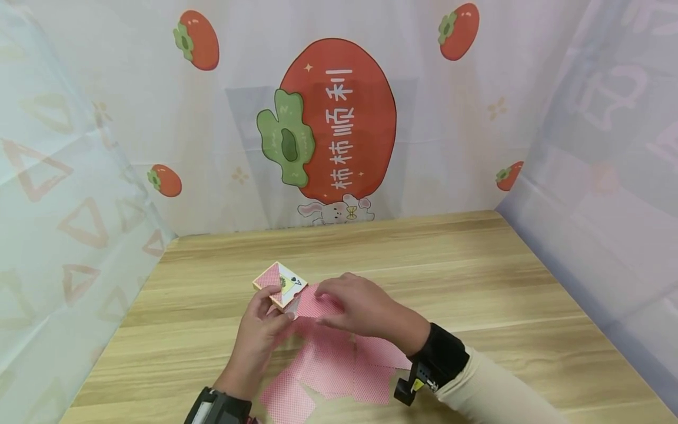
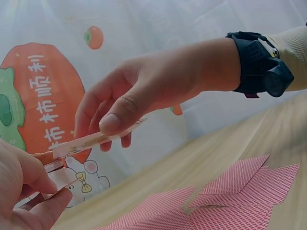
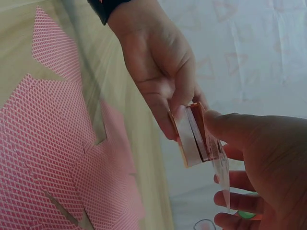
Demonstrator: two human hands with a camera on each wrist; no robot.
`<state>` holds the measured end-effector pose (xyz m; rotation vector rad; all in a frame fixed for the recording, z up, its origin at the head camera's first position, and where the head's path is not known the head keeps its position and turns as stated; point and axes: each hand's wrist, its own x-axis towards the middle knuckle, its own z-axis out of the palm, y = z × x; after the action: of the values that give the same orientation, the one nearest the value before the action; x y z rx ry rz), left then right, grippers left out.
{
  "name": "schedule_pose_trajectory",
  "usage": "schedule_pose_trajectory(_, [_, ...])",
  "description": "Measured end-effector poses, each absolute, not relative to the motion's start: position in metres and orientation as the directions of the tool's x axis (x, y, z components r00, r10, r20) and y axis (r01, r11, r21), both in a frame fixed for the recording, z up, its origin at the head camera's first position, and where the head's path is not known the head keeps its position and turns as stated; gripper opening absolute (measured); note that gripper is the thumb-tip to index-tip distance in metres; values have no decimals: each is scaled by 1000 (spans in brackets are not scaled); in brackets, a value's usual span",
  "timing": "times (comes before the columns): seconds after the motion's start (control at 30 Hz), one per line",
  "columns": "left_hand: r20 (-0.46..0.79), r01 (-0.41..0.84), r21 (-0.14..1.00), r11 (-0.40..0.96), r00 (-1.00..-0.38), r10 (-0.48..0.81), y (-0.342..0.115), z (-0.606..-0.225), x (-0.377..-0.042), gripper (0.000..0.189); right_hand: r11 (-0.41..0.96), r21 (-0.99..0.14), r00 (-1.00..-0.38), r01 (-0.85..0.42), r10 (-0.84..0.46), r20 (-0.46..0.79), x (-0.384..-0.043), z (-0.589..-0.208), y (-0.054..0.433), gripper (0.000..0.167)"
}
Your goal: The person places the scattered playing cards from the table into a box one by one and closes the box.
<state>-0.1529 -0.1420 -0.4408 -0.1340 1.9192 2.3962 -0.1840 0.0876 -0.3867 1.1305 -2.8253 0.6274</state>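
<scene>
My left hand (image 1: 258, 333) grips a small playing-card box (image 1: 290, 281) between thumb and fingers, above the table. The box has a red-patterned and white front with an ace of spades printed on it. In the right wrist view its end flap stands open, facing my right hand (image 1: 365, 309). That hand pinches a few playing cards (image 3: 221, 179), thumb on one side and fingers on the other, right at the open end of the box. Under both hands, a loose spread of cards (image 1: 328, 362) lies with pink checked backs up.
The wooden table (image 1: 434, 259) reaches back to a white cloth backdrop (image 1: 434, 135) printed with persimmons. Cloth walls rise on the left and right sides. Black bands with devices circle both wrists, and the right one (image 1: 439, 356) hangs close over the spread's edge.
</scene>
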Motion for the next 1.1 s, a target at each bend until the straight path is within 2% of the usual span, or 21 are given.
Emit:
schedule_pose_trajectory(0.23, [-96, -93, 967, -236, -995, 1, -138, -441, -153, 58, 672, -324, -745, -666, -622, 242, -183, -391, 79, 49])
schedule_pose_trajectory(0.53, [-88, -83, 975, -208, -996, -14, -134, -440, -152, 56, 753, -294, -808, -588, -534, 248, -174, -391, 66, 56])
schedule_pose_trajectory(0.73, [-92, -85, 974, -208, -995, -23, -134, -440, -152, 55, 786, -276, -831, -553, -497, 248, -169, -394, 58, 55])
schedule_pose_trajectory(0.93, [-92, -84, 973, -215, -995, -26, -133, -442, -153, 56, 805, -307, -861, -508, -457, 225, -166, -392, 53, 52])
schedule_pose_trajectory(1.1, [-103, -92, 970, -224, -994, -40, -133, -444, -153, 56, 810, -273, -850, -519, -455, 264, -163, -391, 49, 45])
